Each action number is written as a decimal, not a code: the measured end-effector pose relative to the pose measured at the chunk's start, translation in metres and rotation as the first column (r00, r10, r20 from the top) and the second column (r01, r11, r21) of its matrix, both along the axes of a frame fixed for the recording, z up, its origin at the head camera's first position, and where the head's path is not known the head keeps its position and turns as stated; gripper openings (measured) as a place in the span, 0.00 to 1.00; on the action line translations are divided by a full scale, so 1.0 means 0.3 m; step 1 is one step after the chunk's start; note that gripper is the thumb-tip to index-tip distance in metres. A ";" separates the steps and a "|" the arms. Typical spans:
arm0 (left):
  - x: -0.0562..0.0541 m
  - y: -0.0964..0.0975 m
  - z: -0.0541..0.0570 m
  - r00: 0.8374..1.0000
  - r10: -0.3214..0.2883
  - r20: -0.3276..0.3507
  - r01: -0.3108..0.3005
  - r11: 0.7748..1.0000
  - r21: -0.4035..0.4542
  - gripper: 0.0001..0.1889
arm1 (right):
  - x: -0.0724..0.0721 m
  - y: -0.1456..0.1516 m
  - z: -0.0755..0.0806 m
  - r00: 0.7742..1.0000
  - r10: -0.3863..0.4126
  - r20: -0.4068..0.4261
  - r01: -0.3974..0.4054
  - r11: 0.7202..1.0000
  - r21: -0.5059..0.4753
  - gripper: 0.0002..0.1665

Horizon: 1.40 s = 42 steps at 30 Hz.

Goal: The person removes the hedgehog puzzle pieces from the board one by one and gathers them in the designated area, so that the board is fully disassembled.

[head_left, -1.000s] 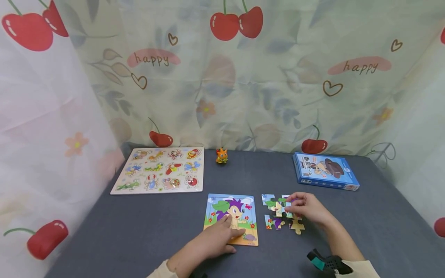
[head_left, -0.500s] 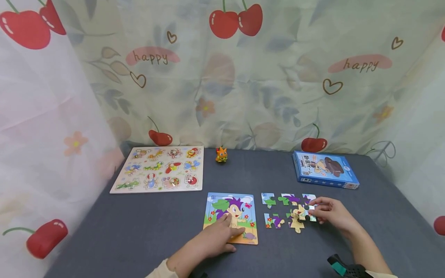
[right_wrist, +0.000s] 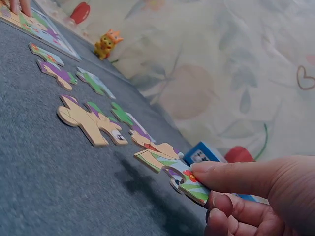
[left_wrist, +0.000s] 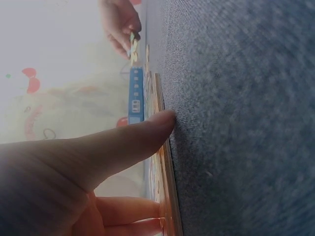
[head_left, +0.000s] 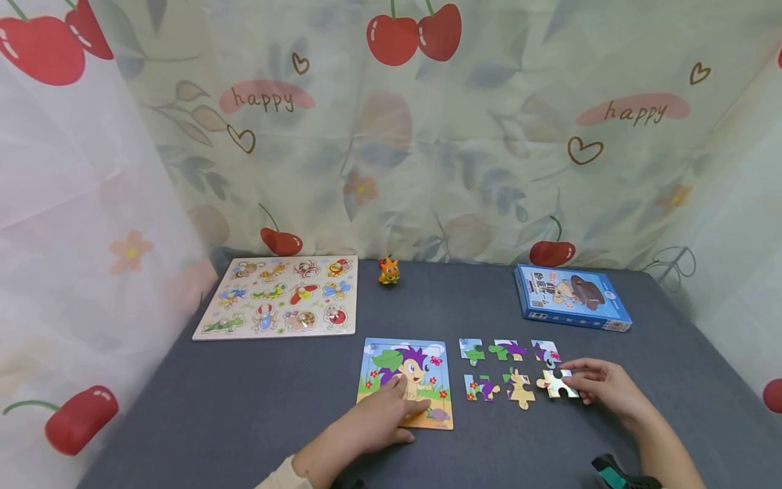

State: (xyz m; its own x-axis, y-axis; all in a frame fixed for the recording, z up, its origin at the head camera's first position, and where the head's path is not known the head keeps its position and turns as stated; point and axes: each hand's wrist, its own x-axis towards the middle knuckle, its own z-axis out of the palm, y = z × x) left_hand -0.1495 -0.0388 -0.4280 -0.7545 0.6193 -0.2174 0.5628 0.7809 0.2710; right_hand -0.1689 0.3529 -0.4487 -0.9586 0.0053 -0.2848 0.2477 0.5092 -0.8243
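Note:
In the head view, my left hand (head_left: 381, 415) rests on a square puzzle board (head_left: 406, 356) with a purple-haired hedgehog picture. Its fingers lie extended over the board; in the left wrist view the thumb (left_wrist: 147, 130) lies across the wooden edge. My right hand (head_left: 611, 390) pinches a jigsaw piece (right_wrist: 160, 158) between thumb and fingers, its shadow falling on the cloth below. To the left of that hand, several other jigsaw pieces (head_left: 520, 389) lie apart in two rows. A top-row piece (head_left: 546, 352) with a purple patch sits just beyond the held one.
A pale insect puzzle board (head_left: 281, 299) lies at the back left. Beside it stands a small orange toy figure (head_left: 389, 272). The blue box (head_left: 572, 297) is at the back right, beyond the pieces. A printed curtain (head_left: 391, 183) hangs behind the dark cloth-covered table (head_left: 244, 401).
My right hand has moved right with the jigsaw piece, away from over the other pieces, which now show in two rows. The left hand has stayed on the hedgehog board.

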 end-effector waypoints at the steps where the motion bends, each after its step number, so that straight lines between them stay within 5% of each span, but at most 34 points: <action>1: -0.001 0.000 0.000 1.000 0.000 0.001 0.000 1.000 -0.001 0.28 | 0.003 0.004 -0.002 1.000 -0.001 0.003 0.001 1.000 0.003 0.28; 12: -0.002 0.000 0.004 1.000 0.005 0.023 -0.005 1.000 -0.004 0.28 | 0.010 0.009 -0.019 0.999 -0.022 0.035 0.021 0.999 0.043 0.27; 27: -0.002 -0.001 0.000 1.000 -0.004 0.006 0.004 1.000 -0.001 0.28 | 0.007 -0.004 -0.023 0.995 -0.072 -0.064 0.081 0.982 0.168 0.30; 35: -0.003 -0.003 -0.003 1.000 0.011 0.018 -0.011 1.000 -0.002 0.28 | 0.018 0.013 -0.015 0.993 0.083 -0.088 -0.055 0.958 0.283 0.32; 42: -0.004 -0.001 -0.003 1.000 0.000 0.015 0.000 1.000 0.004 0.28 | 0.020 0.001 -0.016 0.992 0.062 -0.109 -0.024 0.949 0.315 0.30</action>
